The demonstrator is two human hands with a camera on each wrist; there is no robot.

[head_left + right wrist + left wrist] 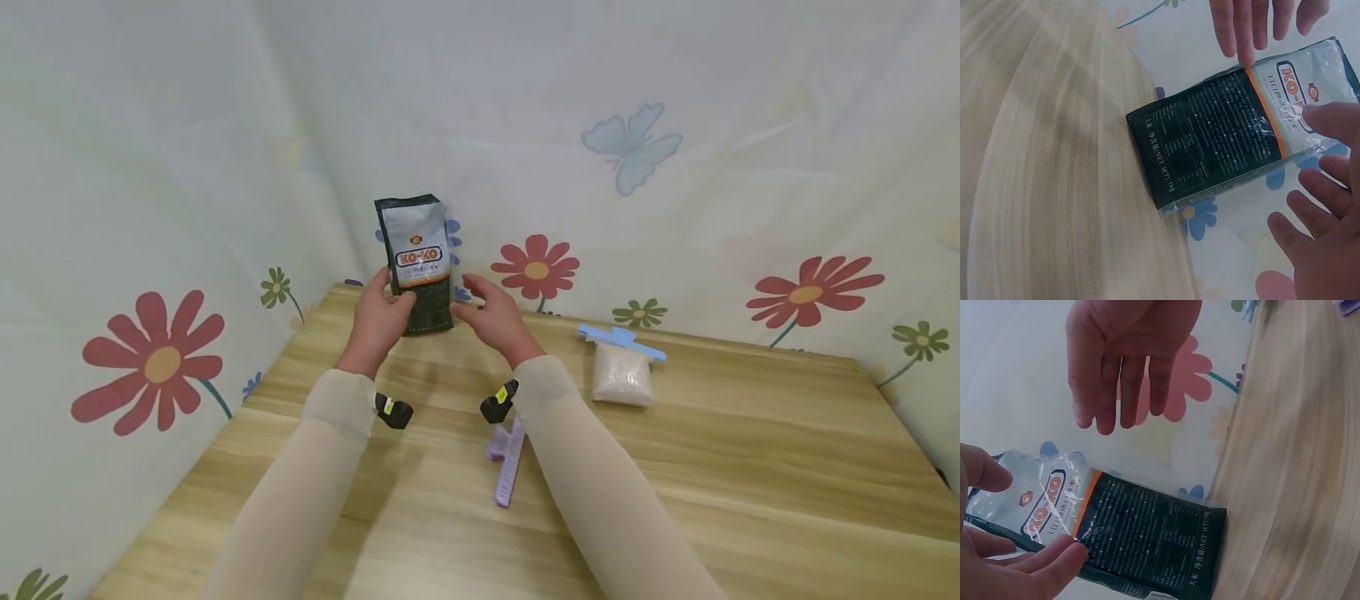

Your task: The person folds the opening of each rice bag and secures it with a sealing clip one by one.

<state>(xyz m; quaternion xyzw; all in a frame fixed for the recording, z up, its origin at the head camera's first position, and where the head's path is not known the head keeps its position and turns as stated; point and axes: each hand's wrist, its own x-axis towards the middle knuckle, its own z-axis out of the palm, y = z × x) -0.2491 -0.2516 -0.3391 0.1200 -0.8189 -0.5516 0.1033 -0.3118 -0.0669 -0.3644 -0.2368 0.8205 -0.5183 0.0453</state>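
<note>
A dark green and silver KO-KO bag (pixel 417 262) stands upright at the back of the wooden table (pixel 750 467), leaning against the flowered cloth. My left hand (pixel 378 321) is at its left edge, fingers straight, with the thumb and fingertips touching the bag (pixel 1129 531). My right hand (pixel 491 317) hovers just right of the bag with its fingers spread and relaxed. In the right wrist view its thumb overlaps the bag (pixel 1229 137), but I cannot tell whether it touches. Neither hand grips anything.
A clear pouch of white grains (pixel 622 377) with a blue clip (pixel 621 340) across its top lies to the right. A purple clip (pixel 508 462) lies on the table under my right forearm. Flowered cloth walls (pixel 150 250) close off the back and left.
</note>
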